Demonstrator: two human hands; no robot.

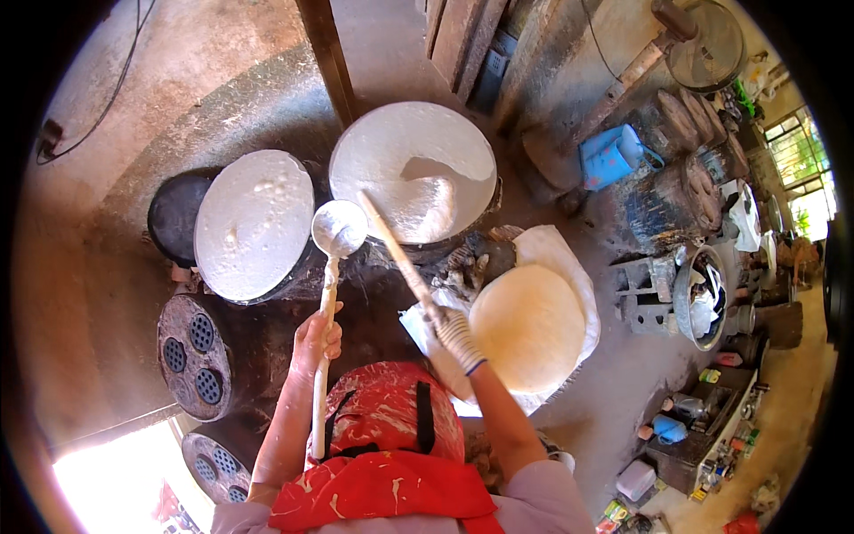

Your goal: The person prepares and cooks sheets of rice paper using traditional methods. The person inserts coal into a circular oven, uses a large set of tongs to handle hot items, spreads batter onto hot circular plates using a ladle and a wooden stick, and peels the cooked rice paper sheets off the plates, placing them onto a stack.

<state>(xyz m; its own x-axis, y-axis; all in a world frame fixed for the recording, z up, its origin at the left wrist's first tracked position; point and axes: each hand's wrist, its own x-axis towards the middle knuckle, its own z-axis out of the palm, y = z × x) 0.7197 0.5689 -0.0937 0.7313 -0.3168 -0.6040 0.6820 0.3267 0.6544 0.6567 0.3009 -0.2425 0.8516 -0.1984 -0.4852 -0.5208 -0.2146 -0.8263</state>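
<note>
one ladle [330, 287] fills left fist [316, 341]; right fist [457, 338] clasps stick [402, 257].

stick [400, 256], mid-frame: wood, matt, kinda chalky | ladle [339, 230], just left: smeary, slightly shiny bowl, crusty handle | glove [459, 338], centre: ribbed knit cloth, matt | apron [378, 408], bottom centre: slick, plasticky, splattered tbh | wall [209, 53], upper left: rough, stained, matt
</note>
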